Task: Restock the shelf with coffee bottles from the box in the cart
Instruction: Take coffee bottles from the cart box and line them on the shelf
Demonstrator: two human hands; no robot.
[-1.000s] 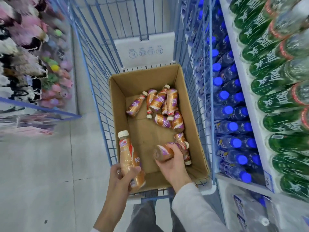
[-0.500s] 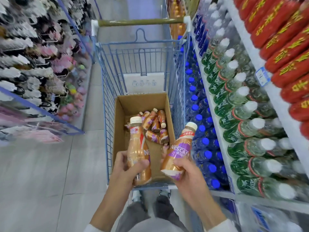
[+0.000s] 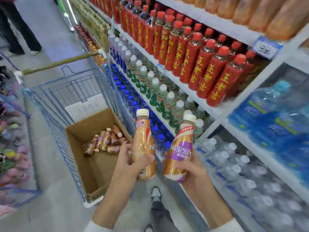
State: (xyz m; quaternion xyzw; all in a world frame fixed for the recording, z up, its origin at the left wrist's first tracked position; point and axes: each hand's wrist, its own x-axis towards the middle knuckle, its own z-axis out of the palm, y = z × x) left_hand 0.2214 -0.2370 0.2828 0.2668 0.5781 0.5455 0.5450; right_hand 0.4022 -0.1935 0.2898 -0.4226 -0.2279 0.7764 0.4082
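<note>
The shelf [image 3: 215,111] fills the right half of the frame in tiers: red-labelled bottles [image 3: 207,71] across the upper right, green bottles [image 3: 160,97] below them, blue-capped bottles [image 3: 133,104] lower still, and wrapped water packs [image 3: 234,166] at the lower right. I cannot tell from here which slot is meant for the coffee. The blue wire cart [image 3: 55,101] stands at left centre, tight against the shelf. The open cardboard box [image 3: 78,156] sits inside it, and a loose heap of coffee bottles [image 3: 107,141] lies on its side at the far end, with the near floor of the box bare. At lower centre the left hand [image 3: 132,166] is wrapped round the lower body of an orange-labelled bottle [image 3: 143,144], which stands upright. Just beside it, the right hand [image 3: 192,171] grips the base of a purple-labelled bottle [image 3: 180,148], whose cap leans toward the shelf. The two bottles are close but not touching. They look like small, full plastic bottles, so probably light enough for one hand each and stiff under a squeeze. The glossy sleeve may be slick, so a full wrap low on the body seems safer than pinching the narrow neck or the white cap [image 3: 142,112].
</note>
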